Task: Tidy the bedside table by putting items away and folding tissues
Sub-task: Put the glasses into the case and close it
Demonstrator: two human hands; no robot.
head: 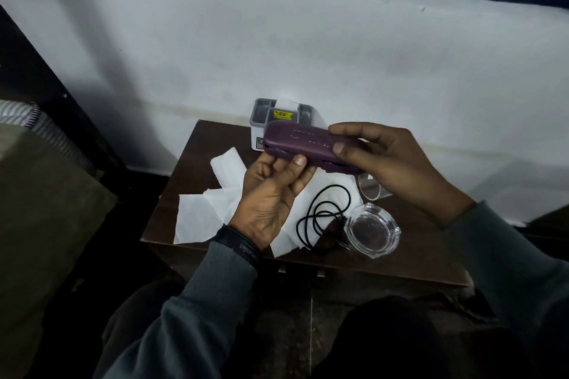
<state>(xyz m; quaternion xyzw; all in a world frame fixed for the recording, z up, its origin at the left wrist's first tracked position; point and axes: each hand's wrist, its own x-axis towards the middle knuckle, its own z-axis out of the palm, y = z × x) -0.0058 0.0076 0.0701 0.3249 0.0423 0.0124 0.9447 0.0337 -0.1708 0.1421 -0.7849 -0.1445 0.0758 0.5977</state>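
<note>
A purple case (300, 144) is held above the dark wooden bedside table (415, 258). My left hand (271, 194) grips its left end from below, and my right hand (388, 160) pinches its right end. Under the hands lie several unfolded white tissues (203, 212), spread flat and overlapping. A black cable (323, 218) lies coiled on one tissue. Beside it, near the front edge, sits a clear glass ashtray (372, 232). A clear glass (371, 189) lies partly hidden under my right hand.
A grey and white organiser box (261, 120) with a yellow label stands at the back of the table against the white wall (277, 40). A bed with striped bedding (27, 120) is to the left. My knees are below the table's front edge.
</note>
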